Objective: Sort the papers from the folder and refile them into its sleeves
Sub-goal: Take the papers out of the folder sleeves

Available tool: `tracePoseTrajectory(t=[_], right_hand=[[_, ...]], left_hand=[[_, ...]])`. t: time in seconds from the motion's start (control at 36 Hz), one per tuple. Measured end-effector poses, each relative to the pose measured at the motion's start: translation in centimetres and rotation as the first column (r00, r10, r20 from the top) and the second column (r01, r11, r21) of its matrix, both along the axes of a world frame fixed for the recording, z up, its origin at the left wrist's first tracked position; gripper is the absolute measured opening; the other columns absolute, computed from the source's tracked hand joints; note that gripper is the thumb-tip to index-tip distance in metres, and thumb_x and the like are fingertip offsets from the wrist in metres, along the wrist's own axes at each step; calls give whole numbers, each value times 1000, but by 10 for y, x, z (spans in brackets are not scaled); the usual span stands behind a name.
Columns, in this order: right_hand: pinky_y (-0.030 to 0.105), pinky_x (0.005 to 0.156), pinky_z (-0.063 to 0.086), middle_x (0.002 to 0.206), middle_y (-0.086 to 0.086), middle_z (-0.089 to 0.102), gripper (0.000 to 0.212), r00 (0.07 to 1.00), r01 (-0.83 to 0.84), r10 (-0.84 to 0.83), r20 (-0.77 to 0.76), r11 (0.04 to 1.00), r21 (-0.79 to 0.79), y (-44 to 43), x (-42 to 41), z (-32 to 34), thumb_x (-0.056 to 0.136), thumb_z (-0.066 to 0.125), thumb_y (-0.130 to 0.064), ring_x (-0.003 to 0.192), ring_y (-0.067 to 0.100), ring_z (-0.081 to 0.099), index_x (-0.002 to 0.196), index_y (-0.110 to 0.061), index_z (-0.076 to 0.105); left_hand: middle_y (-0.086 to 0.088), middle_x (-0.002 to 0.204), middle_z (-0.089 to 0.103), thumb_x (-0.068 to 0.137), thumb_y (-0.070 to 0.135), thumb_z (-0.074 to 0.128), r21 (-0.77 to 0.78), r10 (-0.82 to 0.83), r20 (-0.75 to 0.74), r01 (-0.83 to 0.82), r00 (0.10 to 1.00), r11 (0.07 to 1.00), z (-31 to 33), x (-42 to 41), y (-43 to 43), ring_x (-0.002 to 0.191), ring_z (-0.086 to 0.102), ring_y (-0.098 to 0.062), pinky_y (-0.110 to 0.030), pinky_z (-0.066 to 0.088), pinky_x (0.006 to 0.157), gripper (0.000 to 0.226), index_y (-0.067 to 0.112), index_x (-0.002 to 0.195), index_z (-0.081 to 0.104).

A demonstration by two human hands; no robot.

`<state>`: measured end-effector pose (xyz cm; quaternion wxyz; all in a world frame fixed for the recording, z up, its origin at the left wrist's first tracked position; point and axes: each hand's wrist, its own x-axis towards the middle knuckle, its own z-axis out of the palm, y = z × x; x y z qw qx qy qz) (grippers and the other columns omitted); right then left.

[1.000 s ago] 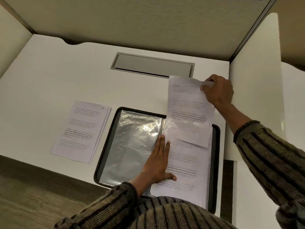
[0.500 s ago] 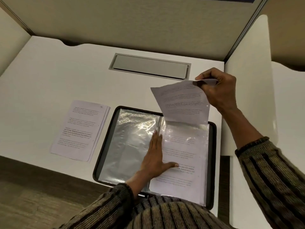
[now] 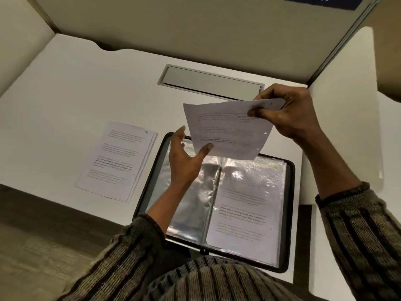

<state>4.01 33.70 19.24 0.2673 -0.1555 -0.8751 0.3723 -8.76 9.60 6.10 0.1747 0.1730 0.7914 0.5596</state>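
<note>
1. Head view showed a single printed sheet (image 3: pixel 227 131) held in the air over the far edge of the open folder (image 3: pixel 290 192), tilted and clear of its sleeves.
2. The hands were apart. The right hand (image 3: pixel 288 114) pinched the sheet's top right corner between thumb and curled fingers. The left hand (image 3: pixel 184 157) was spread with straight fingers, its thumb tip at the sheet's lower left corner; whether it gripped could not be told.
3. The folder lay open on the counter (image 3: pixel 76 94) at the near edge. Its right-hand sleeve (image 3: pixel 245 203) held a printed page, and its left-hand sleeve (image 3: pixel 186 213) looked empty and shiny.
4. A stack of papers (image 3: pixel 117 159) lay flat on the counter to the left of the folder, near it but not touching.
5. The step in hand looked like sorting: one loose sheet was up, and at least one page remained in its sleeve.
6. The next move probably called for the left hand to steady the limp lower edge. The sheet would then go across to lie square on the stack.
7. Beyond, a grey hatch (image 3: pixel 210 85) sat in the counter before the partition (image 3: pixel 195 29).
</note>
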Motion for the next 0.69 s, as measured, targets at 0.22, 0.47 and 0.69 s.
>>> tracePoseTrajectory(t=[0.22,0.47,0.69], right_hand=[[32,76,60,110,1,76,36,998,62,-65,-3,967,-247,-26,-40,-12,79,93,-24,96,17,71,108,-11,76],[42,82,64,111,9,79,57,975,205,-79,209,688,-696,-76,-90,-67,77,92,-17,100,25,77,126,-8,63],[44,73,65,90,19,75,41,885,322,71,460,619,-716,-155,-132,-126,85,84,-4,77,21,74,121,-2,64]], left_hand=[[9,100,80,95,30,81,73,-17,9,16,1000,997,20,-36,-39,91,77,-13,-32,65,79,23,14,110,77],[2,94,81,98,26,78,111,89,197,-112,976,987,13,-88,-96,87,78,-18,-31,64,74,13,13,101,76],[2,98,82,96,31,79,25,166,269,-179,949,984,-5,-152,-155,89,79,-18,-29,64,74,20,14,107,77]])
